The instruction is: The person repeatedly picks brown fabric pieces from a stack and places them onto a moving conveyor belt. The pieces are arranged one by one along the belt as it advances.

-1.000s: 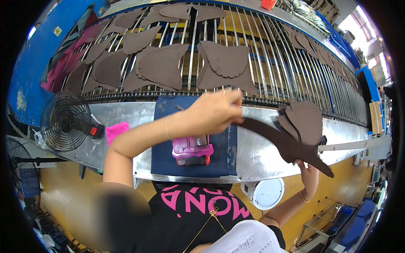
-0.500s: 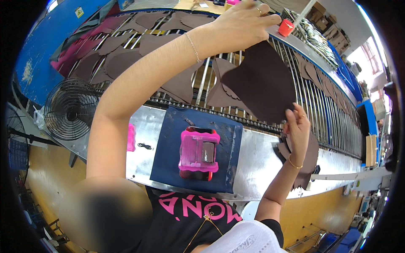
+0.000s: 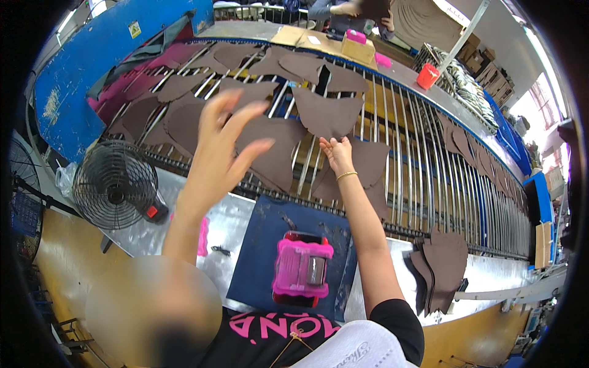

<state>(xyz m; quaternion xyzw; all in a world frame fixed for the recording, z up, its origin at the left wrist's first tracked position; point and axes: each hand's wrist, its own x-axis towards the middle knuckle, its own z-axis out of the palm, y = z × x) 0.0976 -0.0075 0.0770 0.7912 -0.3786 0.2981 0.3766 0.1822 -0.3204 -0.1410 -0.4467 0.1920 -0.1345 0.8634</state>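
A brown cut sheet piece, curved in outline, lies on the metal rollers of a conveyor. At its near edge is my right hand, fingers curled together on the material. My left hand hovers above the left part of the conveyor, fingers apart and holding nothing; it is slightly blurred. Beneath and beyond it more brown pieces cover the rollers, some overlapping. To the right of my right forearm, a stack of similar pieces rests at the table's edge.
A blue mat on the metal table carries a pink plastic holder. At left stands a black fan beside a blue machine housing. Across the conveyor, a co-worker's hands hold a dark piece; a red cup stands nearby.
The brown piece, held up by both hands before, now lies on the rollers farther left. My left hand has let go and come back left and nearer; my right hand has moved left with the piece.
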